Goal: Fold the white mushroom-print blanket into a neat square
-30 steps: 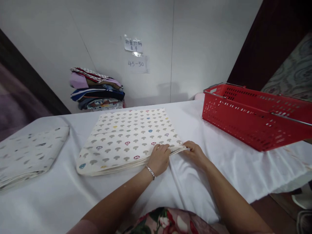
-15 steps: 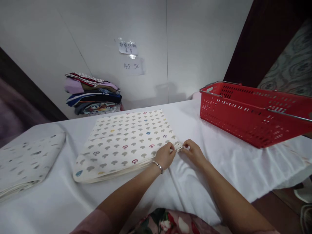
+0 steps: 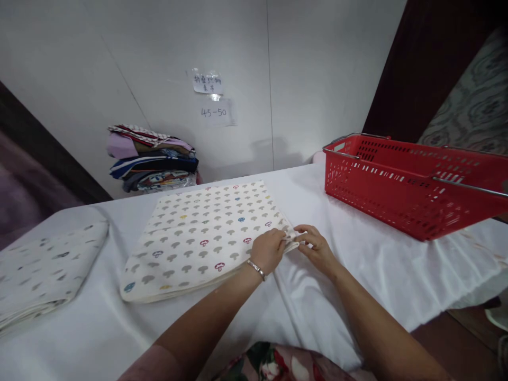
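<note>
At the near right corner of the mushroom-print cloth [image 3: 210,227], the person's left hand [image 3: 269,251] pinches the folded layers, while the right hand [image 3: 316,248] pinches the corner's tip just beside it; the cloth lies folded flat on the white-covered surface [image 3: 317,317]; another folded cloth [image 3: 51,264] rests to its left; the red basket [image 3: 389,196] stands to the right; beyond the far edge, a pile of fabrics [image 3: 153,159] sits near the wall [image 3: 222,42]
</note>
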The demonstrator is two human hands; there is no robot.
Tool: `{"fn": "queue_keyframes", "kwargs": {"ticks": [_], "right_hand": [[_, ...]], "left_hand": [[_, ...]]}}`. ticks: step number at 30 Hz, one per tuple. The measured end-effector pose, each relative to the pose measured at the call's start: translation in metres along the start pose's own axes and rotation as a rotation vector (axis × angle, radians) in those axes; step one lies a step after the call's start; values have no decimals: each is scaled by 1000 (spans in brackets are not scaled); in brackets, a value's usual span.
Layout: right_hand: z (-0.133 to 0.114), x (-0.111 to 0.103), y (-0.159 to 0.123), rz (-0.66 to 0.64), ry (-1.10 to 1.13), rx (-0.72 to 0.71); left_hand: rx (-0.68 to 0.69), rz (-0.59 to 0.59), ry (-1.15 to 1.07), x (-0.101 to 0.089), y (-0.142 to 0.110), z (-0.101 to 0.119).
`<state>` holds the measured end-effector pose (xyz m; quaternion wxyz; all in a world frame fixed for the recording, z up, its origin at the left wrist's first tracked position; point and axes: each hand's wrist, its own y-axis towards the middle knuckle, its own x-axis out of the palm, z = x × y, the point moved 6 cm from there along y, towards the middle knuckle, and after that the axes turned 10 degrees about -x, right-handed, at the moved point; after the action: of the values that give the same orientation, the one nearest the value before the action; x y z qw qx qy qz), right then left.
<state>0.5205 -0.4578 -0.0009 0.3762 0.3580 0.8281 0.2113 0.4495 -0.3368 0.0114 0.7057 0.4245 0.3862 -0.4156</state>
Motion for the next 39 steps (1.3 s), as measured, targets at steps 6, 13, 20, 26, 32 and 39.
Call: {"fn": "queue_keyframes", "kwargs": {"ticks": [6, 13, 20, 26, 32, 39], "right_hand": [[-9, -4, 2, 24, -52, -113], [-11, -1, 2, 5, -60, -169], [-10, 0, 1, 7, -63, -168], [-8, 3, 3, -10, -7, -128], [3, 2, -2, 52, 67, -17], [17, 1, -6, 107, 132, 100]], "left_hand": [[-27, 87, 96, -23, 10, -5], [11, 43, 238, -29, 16, 1], [0, -106, 102, 8, -1, 8], [31, -143, 61, 6, 1, 8], [90, -189, -29, 10, -8, 8], [134, 10, -165, -8, -39, -30]]}}
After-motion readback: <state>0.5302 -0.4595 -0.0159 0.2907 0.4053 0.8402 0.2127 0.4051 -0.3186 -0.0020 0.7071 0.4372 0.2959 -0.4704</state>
